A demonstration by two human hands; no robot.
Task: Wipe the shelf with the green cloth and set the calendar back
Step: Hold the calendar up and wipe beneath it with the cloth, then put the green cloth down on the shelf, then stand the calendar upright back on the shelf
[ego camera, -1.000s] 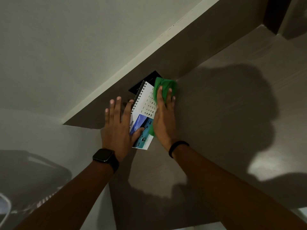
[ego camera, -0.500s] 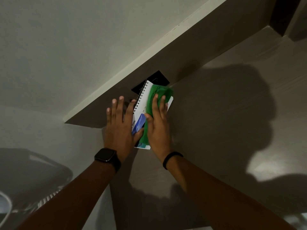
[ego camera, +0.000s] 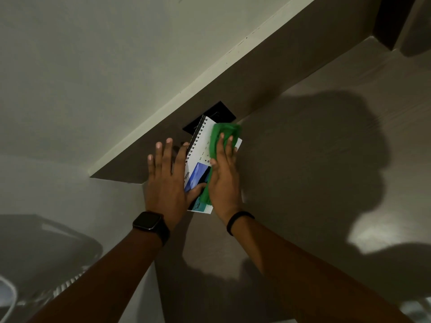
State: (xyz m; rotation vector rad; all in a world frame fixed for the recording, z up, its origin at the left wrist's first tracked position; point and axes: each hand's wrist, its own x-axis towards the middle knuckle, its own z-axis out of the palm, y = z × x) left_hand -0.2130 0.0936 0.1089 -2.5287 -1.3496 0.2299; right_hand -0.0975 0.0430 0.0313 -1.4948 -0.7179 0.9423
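**Around the edges: watch, band, wall plate**

A dark smartwatch (ego camera: 149, 222) sits on one wrist, with a thin black wristband (ego camera: 238, 219) to its 3 o'clock on the other. A black square wall plate (ego camera: 218, 113) lies toward 12 o'clock. A pale curved cable (ego camera: 10, 297) shows at 8 o'clock, near a white ribbed part (ego camera: 67, 284).

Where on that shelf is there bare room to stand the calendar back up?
The shelf lies bare to the right of the right hand, out toward the far corner. It is crowded at the left end: the left hand, calendar, green cloth and a black wall plate cluster there.
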